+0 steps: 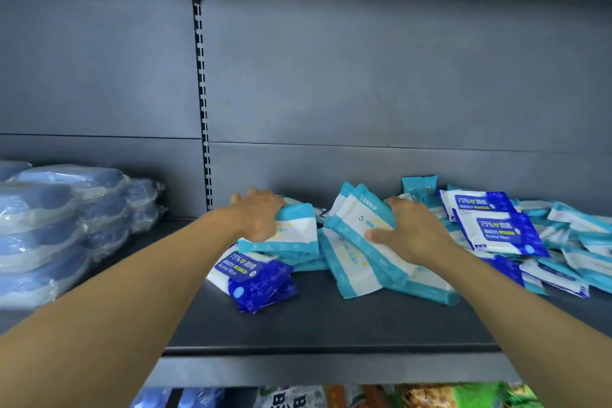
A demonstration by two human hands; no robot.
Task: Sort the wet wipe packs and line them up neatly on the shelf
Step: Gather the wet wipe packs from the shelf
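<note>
Dim, cool bluish light, soft glare on the grey metal back panel (364, 76), wide-angle bending at edges, slight overall blur, bottom row unfocused

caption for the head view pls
Left hand and right hand grip light-blue wipe packs on a grey shelf.

Shelf (331, 318): dark grey. Alcohol wipe packs (496, 228), 3 o'clock: dark blue, white. Wet wipe packs (357, 262), centre: teal, white.

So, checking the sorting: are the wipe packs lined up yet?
No. The wipe packs lie jumbled, dark blue and teal mixed; both hands grip teal ones.
</note>
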